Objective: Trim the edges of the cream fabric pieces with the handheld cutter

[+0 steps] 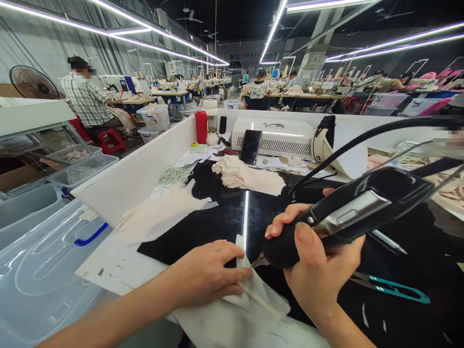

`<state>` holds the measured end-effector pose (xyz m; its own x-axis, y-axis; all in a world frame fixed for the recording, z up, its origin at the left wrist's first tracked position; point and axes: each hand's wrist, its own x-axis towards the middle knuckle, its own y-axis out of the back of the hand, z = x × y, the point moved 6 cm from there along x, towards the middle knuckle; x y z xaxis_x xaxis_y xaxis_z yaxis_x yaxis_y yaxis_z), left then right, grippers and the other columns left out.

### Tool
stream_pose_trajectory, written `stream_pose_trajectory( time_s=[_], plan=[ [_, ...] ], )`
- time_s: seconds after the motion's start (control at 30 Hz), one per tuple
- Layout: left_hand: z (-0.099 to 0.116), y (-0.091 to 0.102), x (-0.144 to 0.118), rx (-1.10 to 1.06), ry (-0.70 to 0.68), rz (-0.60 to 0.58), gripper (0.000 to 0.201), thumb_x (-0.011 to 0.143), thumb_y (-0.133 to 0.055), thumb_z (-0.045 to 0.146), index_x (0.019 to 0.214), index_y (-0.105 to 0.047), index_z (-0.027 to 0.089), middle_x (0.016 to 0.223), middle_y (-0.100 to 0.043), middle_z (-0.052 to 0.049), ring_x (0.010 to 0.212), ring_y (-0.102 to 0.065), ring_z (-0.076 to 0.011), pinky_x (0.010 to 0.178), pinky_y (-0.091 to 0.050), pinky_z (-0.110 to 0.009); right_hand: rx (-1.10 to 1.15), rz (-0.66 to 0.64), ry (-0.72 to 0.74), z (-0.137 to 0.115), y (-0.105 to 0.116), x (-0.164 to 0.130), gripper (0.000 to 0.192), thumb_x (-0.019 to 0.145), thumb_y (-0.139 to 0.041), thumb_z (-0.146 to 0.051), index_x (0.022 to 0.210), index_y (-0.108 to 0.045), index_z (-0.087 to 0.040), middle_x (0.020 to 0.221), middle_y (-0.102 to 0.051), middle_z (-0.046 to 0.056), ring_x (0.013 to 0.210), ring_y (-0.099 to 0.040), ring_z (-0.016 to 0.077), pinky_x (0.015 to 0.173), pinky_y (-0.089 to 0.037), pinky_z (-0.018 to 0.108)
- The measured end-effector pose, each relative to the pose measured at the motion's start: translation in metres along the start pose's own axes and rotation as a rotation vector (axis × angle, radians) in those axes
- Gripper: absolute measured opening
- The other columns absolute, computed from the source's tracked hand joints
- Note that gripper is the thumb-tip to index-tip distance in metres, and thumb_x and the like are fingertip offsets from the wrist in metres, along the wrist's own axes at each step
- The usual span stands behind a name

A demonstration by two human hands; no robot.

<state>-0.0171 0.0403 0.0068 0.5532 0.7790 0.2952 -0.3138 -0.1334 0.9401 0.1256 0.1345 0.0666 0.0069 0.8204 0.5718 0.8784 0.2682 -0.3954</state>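
Observation:
My right hand [319, 270] is wrapped round a black corded handheld tool [348, 217] with a silver switch plate on its side. Its small pointed metal tip [260, 261] is at the edge of a piece of thin pale fabric [261, 295]. On that fabric my left hand [210, 273] lies with fingers stretched out, pressing it against the black work surface [203, 232]. Part of the fabric hangs over the table's near edge. Teal thread snips [397, 289] and a silver pen-like tool [388, 241] lie to the right of my right hand.
Farther back are a stack of pale fabric pieces [248, 176], a phone [251, 146], a white vented metal box [273, 135] and a red container [201, 126]. More pale fabric [163, 212] lies on the left, beside a white side panel [145, 169]. Clear plastic bins [39, 270] stand beyond it.

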Motion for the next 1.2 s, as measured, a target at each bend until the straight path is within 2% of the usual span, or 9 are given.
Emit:
stream_pose_trajectory(
  time_s=[0.13, 0.67, 0.9, 1.07, 1.2],
  plan=[
    [0.001, 0.001, 0.000, -0.008, 0.006, 0.000, 0.027, 0.108, -0.061, 0.039, 0.127, -0.069, 0.022, 0.131, -0.065, -0.014, 0.113, -0.066, -0.0260, 0.102, -0.057, -0.037, -0.007, 0.015, -0.001, 0.003, -0.003, 0.001, 0.034, 0.090, -0.081, -0.025, 0.107, -0.051, -0.028, 0.084, -0.070, -0.007, 0.058, -0.065, 0.0143, 0.055, -0.058, 0.032],
    [-0.001, -0.004, -0.001, -0.015, 0.030, 0.004, 0.029, 0.107, -0.063, 0.040, 0.130, -0.069, 0.024, 0.133, -0.063, -0.014, 0.113, -0.066, -0.0255, 0.100, -0.059, -0.036, -0.055, 0.007, 0.008, 0.011, -0.008, 0.007, 0.033, 0.092, -0.079, -0.025, 0.109, -0.051, -0.028, 0.083, -0.069, -0.007, 0.059, -0.064, 0.0135, 0.057, -0.058, 0.032],
    [-0.002, -0.004, -0.002, -0.050, 0.040, -0.002, 0.029, 0.107, -0.063, 0.038, 0.132, -0.069, 0.023, 0.134, -0.063, -0.015, 0.117, -0.066, -0.0284, 0.101, -0.059, -0.040, -0.023, -0.004, 0.037, 0.007, -0.011, 0.014, 0.036, 0.091, -0.080, -0.029, 0.110, -0.049, -0.028, 0.083, -0.069, -0.008, 0.058, -0.064, 0.0132, 0.058, -0.058, 0.032],
    [-0.008, 0.002, -0.001, -0.179, 0.140, 0.028, 0.026, 0.110, -0.057, 0.030, 0.133, -0.067, 0.023, 0.128, -0.067, -0.010, 0.115, -0.067, -0.0239, 0.098, -0.060, -0.035, -0.123, 0.000, 0.045, -0.002, 0.003, 0.023, 0.041, 0.088, -0.084, -0.037, 0.109, -0.049, -0.029, 0.087, -0.069, -0.007, 0.060, -0.067, 0.0140, 0.062, -0.060, 0.034],
    [-0.005, 0.003, 0.008, -0.171, 0.209, 0.050, 0.022, 0.111, -0.054, 0.024, 0.127, -0.068, 0.019, 0.123, -0.070, -0.009, 0.113, -0.068, -0.0237, 0.099, -0.060, -0.038, -0.171, -0.008, 0.042, -0.007, 0.023, 0.033, 0.041, 0.088, -0.084, -0.036, 0.111, -0.051, -0.029, 0.091, -0.072, -0.006, 0.068, -0.069, 0.0157, 0.072, -0.062, 0.037]
  ],
)
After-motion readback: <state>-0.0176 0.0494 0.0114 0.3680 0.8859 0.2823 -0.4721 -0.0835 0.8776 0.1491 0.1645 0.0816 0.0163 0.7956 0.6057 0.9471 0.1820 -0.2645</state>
